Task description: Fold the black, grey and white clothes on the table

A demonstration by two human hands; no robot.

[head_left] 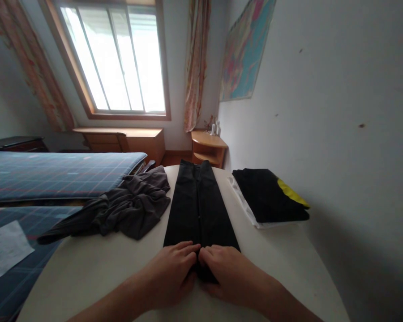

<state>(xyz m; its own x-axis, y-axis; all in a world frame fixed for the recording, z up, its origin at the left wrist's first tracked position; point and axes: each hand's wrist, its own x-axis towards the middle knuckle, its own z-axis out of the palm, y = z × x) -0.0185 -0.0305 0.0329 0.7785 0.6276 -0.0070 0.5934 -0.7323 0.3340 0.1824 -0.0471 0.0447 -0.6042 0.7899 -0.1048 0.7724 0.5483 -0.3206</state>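
A pair of black trousers (183, 205) lies lengthwise on the white table (282, 277), its two legs side by side and the waist at the far end. At the near end of the legs, my left hand (173, 268) has its fingers curled over the cloth. My right hand (226, 270) grips the same end just to the right, and the fingertips of both hands almost meet at the middle gap. The thumbs are partly hidden below the cloth.
On the left, a crumpled dark grey garment (134, 203) hangs partly past the table edge. Folded black clothes with a yellow patch (268, 194) lie at the right, near the wall (339, 170). Plaid mattresses (60, 174) and a paper sheet (6, 250) are beyond the left edge.
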